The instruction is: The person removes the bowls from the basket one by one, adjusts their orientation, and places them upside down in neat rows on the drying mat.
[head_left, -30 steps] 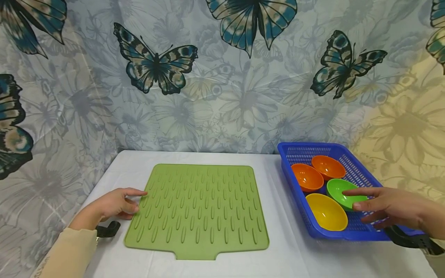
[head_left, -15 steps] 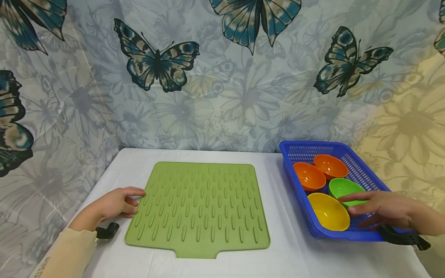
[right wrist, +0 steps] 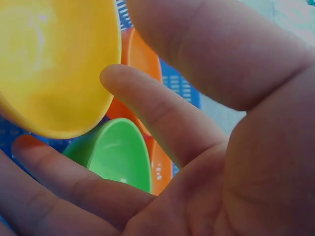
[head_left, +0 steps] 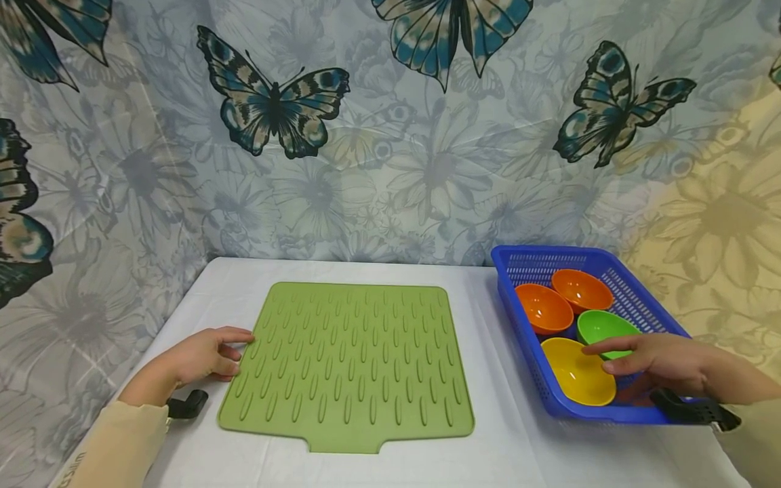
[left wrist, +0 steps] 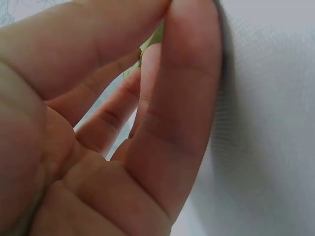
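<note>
My left hand [head_left: 207, 356] rests on the white table, its index fingertip touching the left edge of the ribbed green mat [head_left: 348, 359]. The left wrist view shows its loosely bent fingers [left wrist: 182, 98] holding nothing. My right hand [head_left: 647, 362] reaches into the blue basket [head_left: 531, 261], fingers spread beside the yellow bowl [head_left: 576, 379]. In the right wrist view the yellow bowl [right wrist: 49, 64] lies just beyond the straight fingers [right wrist: 147, 93], with the green bowl [right wrist: 118, 152] behind them. No grip on the bowl shows.
The basket also holds a green bowl [head_left: 601, 327] and two orange bowls [head_left: 543, 308] [head_left: 581, 289]. A butterfly-print curtain [head_left: 390, 135] closes off the back. A black strap [head_left: 186, 404] lies by my left wrist.
My right hand has slid left and lower in the basket, from over the green bowl to the yellow bowl's right side. The left hand has stayed put.
</note>
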The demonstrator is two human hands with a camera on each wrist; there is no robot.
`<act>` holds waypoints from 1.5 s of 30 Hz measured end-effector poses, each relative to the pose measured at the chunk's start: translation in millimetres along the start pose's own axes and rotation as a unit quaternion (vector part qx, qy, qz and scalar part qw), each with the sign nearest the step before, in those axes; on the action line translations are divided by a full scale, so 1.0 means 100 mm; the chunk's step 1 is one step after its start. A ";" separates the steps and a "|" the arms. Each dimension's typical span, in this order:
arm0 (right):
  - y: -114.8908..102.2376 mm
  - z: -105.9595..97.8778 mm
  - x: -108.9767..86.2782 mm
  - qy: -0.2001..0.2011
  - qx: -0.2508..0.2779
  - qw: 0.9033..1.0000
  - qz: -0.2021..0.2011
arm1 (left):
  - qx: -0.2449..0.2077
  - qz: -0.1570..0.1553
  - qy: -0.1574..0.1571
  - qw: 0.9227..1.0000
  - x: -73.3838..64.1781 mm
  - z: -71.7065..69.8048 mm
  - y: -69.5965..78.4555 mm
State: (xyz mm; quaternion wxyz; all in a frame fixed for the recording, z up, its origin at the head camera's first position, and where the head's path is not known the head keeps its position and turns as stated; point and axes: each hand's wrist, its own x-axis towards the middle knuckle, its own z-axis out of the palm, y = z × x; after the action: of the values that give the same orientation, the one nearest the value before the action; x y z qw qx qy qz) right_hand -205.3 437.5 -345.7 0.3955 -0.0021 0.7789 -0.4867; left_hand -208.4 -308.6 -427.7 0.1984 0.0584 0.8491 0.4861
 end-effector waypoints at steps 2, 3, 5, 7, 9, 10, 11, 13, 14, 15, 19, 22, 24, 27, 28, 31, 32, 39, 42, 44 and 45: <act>0.00 0.01 0.01 -0.002 0.007 1.000 0.000 | 0.003 0.000 0.000 1.000 0.00 0.00 0.01; 0.00 0.02 0.02 -0.002 0.011 1.000 0.001 | 0.003 0.000 0.000 1.000 0.00 0.00 0.01; 0.00 0.03 0.03 0.000 0.015 1.000 0.002 | 0.004 0.000 -0.001 1.000 0.00 0.00 0.00; 0.00 0.05 0.04 0.007 0.012 1.000 0.007 | 0.003 -0.001 -0.002 1.000 0.01 0.00 0.00; -0.01 0.07 0.05 0.022 0.003 1.000 0.017 | 0.002 -0.002 -0.002 1.000 0.01 0.00 -0.01; -0.02 0.07 0.06 0.031 -0.003 0.999 0.024 | 0.001 -0.003 -0.002 1.000 0.01 0.00 -0.01; -0.02 0.08 0.07 0.042 -0.011 0.999 0.031 | 0.002 -0.003 -0.002 1.000 0.01 0.00 -0.01; -0.03 0.09 0.08 0.060 -0.024 0.997 0.042 | 0.002 -0.003 0.000 1.000 0.01 0.00 -0.02; -0.04 0.09 0.09 0.066 -0.029 0.996 0.045 | 0.003 -0.003 0.000 1.000 0.01 0.00 -0.02; -0.04 0.10 0.09 0.069 -0.032 0.996 0.047 | 0.004 -0.003 0.001 1.000 0.01 0.00 -0.02; -0.04 0.11 0.10 0.069 -0.044 0.996 0.044 | 0.003 -0.004 0.001 1.000 0.00 0.00 -0.02; -0.05 0.11 0.10 0.068 -0.057 0.995 0.035 | 0.001 -0.003 0.001 1.000 0.00 0.00 -0.01; -0.05 0.10 0.10 0.069 -0.067 0.995 0.028 | -0.001 -0.003 0.002 1.000 0.00 0.01 -0.02; -0.06 0.11 0.10 0.068 -0.075 0.995 0.012 | -0.002 -0.003 0.003 1.000 0.01 0.01 -0.03; -0.06 0.11 0.09 0.069 -0.075 0.995 0.008 | -0.003 -0.003 0.002 1.000 0.01 0.01 -0.03; -0.08 0.12 0.08 0.075 -0.070 0.995 0.003 | -0.004 -0.003 0.002 1.000 0.01 0.01 -0.03; -0.09 0.13 0.07 0.081 -0.069 0.994 0.004 | -0.005 -0.003 0.002 1.000 0.01 0.01 -0.03; -0.13 0.15 0.03 0.107 -0.065 0.992 0.006 | -0.006 -0.002 -0.001 1.000 -0.01 0.01 -0.02; -0.12 0.13 0.02 0.126 -0.072 0.989 0.000 | -0.006 -0.001 0.000 1.000 -0.01 0.02 -0.01; -0.12 0.11 0.01 0.137 -0.075 0.988 -0.006 | -0.005 0.000 0.002 1.000 -0.01 0.02 0.01; -0.12 0.11 0.00 0.143 -0.075 0.987 -0.010 | -0.004 0.000 0.002 1.000 -0.01 0.02 0.01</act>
State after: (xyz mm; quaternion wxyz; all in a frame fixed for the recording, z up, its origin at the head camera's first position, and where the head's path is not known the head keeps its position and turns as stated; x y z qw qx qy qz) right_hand -203.0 422.8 -339.1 0.2737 0.0303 0.8617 -0.4262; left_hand -206.5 -307.1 -427.5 0.1967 0.0562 0.8475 0.4898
